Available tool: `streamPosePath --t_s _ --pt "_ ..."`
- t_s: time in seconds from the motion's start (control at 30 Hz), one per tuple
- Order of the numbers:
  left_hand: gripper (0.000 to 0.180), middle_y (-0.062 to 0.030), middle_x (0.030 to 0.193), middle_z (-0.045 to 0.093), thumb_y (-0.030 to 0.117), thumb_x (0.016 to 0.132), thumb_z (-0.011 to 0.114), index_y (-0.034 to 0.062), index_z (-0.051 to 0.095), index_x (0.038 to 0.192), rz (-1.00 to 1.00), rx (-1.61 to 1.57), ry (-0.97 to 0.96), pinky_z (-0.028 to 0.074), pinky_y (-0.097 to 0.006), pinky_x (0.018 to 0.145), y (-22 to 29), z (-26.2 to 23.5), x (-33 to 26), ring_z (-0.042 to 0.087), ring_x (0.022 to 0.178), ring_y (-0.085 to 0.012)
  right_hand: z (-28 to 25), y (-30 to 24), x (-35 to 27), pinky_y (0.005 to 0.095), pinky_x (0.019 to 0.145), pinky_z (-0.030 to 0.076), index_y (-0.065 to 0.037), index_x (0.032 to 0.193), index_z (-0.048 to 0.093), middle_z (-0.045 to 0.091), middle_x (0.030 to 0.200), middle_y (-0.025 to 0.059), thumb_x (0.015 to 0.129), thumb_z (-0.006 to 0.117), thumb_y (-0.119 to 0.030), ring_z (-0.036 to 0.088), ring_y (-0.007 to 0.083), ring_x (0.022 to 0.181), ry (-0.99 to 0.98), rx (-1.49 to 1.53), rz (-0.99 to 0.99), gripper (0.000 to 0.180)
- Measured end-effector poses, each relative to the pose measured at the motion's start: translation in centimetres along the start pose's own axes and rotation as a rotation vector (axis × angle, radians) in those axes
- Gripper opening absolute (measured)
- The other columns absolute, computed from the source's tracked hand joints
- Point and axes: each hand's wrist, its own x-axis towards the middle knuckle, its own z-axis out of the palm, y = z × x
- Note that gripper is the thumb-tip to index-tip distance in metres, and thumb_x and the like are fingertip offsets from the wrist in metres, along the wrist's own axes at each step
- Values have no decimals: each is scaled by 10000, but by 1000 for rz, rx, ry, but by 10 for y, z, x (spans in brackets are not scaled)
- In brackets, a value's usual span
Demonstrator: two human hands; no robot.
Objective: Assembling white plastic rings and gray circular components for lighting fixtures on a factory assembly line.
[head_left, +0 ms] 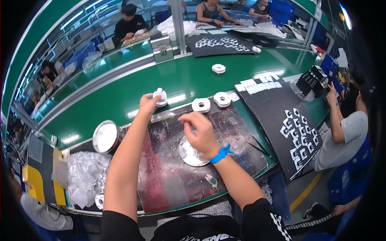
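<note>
White round part (161, 97) pinched in my left hand (147, 105) at the green surface (120, 100) edge. My right hand (201, 132), fingers curled, grip unclear, hovers over a grey disc (191, 154). Crumpled clear bag (84, 176) lies left, beside a yellow-black sheet (40, 182).

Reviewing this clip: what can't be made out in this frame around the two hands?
- Head view: whether the right hand pinches anything; its fingertips are too small and curled.
- The round plate: partly covered by that hand.
- The white part at the left hand: details too small.
</note>
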Motion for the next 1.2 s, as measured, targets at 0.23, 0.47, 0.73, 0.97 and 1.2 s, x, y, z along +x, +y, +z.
streamPosePath --t_s 0.23,0.47,0.73,0.97,1.2 --pt "579 -211 1200 650 319 776 767 -41 632 1209 150 684 129 488 -385 940 -9 -21 38 638 1092 -290 -6 -4 3 369 676 503 -43 968 640 609 842 115 783 600 56 608 284 773 -12 -19 -130 214" --pt "414 -189 1180 620 146 732 663 53 656 1135 692 750 290 410 -434 1027 45 22 30 549 1151 -354 -13 -3 2 374 646 466 -62 902 629 579 793 71 707 637 -19 584 265 720 47 -108 -240 201" --pt "612 -163 1369 472 33 707 630 158 520 1296 908 1132 -317 379 -462 1072 50 175 87 417 1305 -356 -31 3 6 336 492 360 -63 832 626 455 632 34 633 623 -28 458 210 538 180 -316 -375 202" --pt "448 -145 1343 506 53 724 650 171 627 1155 770 1223 -126 376 -523 1020 10 225 122 431 1288 -333 -30 11 10 341 476 332 -58 838 626 429 621 34 651 602 -39 432 209 518 226 -382 -378 190" --pt "268 -135 1026 673 245 847 694 21 588 948 645 814 -89 559 -432 673 49 193 85 683 766 -343 -35 7 8 366 497 360 -57 847 620 444 628 53 659 591 7 463 240 538 253 -388 -302 201"
